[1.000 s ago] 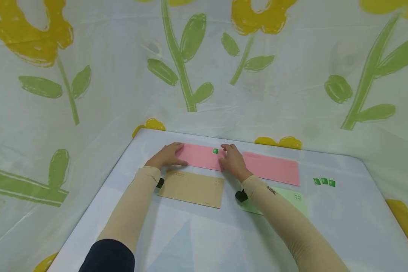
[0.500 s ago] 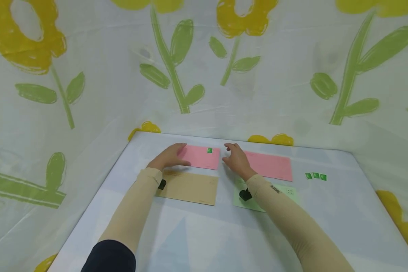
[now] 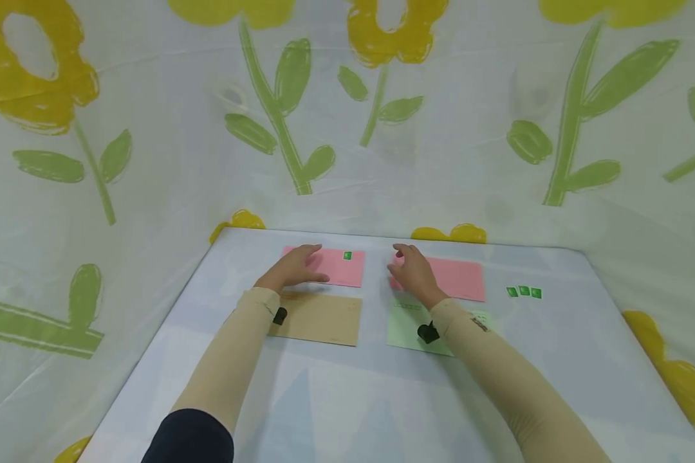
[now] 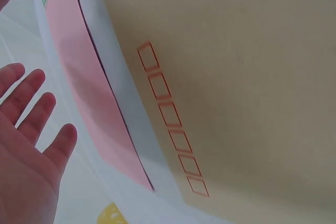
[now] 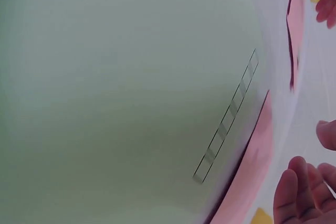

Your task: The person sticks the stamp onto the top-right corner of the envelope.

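At the far left of the table lies a pink envelope (image 3: 337, 272) with a green stamp (image 3: 347, 255) near its upper right corner. My left hand (image 3: 292, 267) is over that envelope's left part, fingers spread and holding nothing; the left wrist view shows the fingers (image 4: 32, 114) beside the pink paper (image 4: 86, 77). Overlapping the left end of a second pink envelope (image 3: 462, 280), my right hand (image 3: 416, 275) has its fingers loosely bent with nothing in them. A brown envelope (image 3: 321, 321) lies below the left hand, and a green envelope (image 3: 404, 326) partly under the right forearm.
Three green stamps (image 3: 524, 292) lie in a row on the white table (image 3: 336, 392), to the right of the second pink envelope. A flower-printed cloth (image 3: 428, 161) hangs behind and along the left side of the table.
My right hand has moved off the stamped pink envelope's right end toward the second pink envelope. The left hand has stayed over its left part. The head view has turned slightly right.
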A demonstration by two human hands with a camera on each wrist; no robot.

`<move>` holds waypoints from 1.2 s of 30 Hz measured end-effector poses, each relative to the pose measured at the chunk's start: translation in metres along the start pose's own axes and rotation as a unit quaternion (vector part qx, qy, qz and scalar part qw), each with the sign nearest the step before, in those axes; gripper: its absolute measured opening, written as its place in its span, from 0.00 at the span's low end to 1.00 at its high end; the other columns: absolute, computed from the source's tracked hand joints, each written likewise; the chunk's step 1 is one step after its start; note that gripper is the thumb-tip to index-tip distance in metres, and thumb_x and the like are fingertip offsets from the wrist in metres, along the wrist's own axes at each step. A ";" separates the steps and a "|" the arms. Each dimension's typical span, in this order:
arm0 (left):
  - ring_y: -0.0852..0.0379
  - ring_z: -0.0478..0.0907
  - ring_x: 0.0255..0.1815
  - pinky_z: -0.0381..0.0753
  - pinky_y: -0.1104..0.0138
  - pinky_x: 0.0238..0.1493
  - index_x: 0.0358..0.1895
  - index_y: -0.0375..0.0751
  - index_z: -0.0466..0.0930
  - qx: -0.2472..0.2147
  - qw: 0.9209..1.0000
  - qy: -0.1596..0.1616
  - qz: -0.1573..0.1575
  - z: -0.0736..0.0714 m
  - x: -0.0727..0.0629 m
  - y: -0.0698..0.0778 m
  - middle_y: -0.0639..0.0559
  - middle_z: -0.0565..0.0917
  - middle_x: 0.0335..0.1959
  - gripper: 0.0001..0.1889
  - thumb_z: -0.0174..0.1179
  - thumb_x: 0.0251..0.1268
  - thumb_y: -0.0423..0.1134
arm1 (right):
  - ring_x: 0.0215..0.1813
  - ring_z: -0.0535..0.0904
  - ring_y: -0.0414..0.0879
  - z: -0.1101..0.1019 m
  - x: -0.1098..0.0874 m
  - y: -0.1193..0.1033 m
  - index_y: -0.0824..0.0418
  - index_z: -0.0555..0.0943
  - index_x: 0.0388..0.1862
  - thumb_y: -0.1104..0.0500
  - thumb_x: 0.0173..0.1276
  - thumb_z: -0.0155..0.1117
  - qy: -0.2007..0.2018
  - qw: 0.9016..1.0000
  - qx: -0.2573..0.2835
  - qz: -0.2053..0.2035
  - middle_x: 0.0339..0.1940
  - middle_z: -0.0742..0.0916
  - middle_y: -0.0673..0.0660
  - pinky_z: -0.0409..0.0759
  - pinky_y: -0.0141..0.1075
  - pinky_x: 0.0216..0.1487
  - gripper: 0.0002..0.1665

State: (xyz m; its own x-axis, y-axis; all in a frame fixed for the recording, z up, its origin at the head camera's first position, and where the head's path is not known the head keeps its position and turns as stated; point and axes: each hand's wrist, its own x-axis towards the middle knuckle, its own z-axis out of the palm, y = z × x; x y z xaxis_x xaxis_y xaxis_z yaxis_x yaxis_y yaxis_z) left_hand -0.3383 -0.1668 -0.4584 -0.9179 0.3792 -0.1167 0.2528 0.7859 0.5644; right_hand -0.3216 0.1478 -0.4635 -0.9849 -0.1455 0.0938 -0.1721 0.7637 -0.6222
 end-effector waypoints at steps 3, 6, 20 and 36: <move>0.39 0.54 0.80 0.54 0.48 0.80 0.80 0.38 0.58 0.004 1.000 0.000 0.007 0.003 0.001 0.006 0.39 0.61 0.79 0.50 0.73 0.59 0.55 | 0.47 0.80 0.56 -0.006 -0.006 0.006 0.65 0.70 0.74 0.57 0.73 0.65 0.003 1.000 0.007 -0.001 0.60 0.80 0.64 0.82 0.50 0.56 0.34; 0.39 0.55 0.80 0.55 0.48 0.80 0.80 0.39 0.59 0.003 1.000 0.000 0.015 0.006 0.003 0.012 0.39 0.62 0.79 0.50 0.74 0.58 0.55 | 0.47 0.80 0.57 -0.012 -0.011 0.011 0.65 0.69 0.74 0.56 0.73 0.64 0.007 1.000 0.011 0.001 0.61 0.80 0.65 0.82 0.50 0.57 0.34; 0.43 0.55 0.80 0.58 0.49 0.79 0.81 0.44 0.57 -0.016 0.999 -0.018 0.024 0.025 0.017 0.045 0.43 0.61 0.80 0.50 0.73 0.59 0.57 | 0.49 0.78 0.57 -0.040 -0.029 0.042 0.65 0.70 0.73 0.54 0.74 0.64 0.023 0.999 0.012 0.034 0.61 0.79 0.64 0.81 0.50 0.57 0.33; 0.42 0.56 0.80 0.56 0.50 0.80 0.80 0.42 0.58 0.003 0.998 -0.030 0.050 0.048 0.043 0.084 0.41 0.61 0.79 0.49 0.72 0.60 0.55 | 0.50 0.77 0.59 -0.072 -0.046 0.081 0.66 0.71 0.72 0.55 0.75 0.63 0.056 0.997 0.003 0.060 0.60 0.79 0.65 0.80 0.52 0.60 0.31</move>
State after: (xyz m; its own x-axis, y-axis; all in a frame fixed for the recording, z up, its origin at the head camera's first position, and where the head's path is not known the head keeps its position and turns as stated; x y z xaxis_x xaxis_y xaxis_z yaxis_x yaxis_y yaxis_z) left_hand -0.3424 -0.0609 -0.4550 -0.8680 0.4842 -0.1101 0.3438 0.7460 0.5704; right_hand -0.2919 0.2616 -0.4627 -0.9943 0.0174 0.1051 -0.0542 0.7669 -0.6394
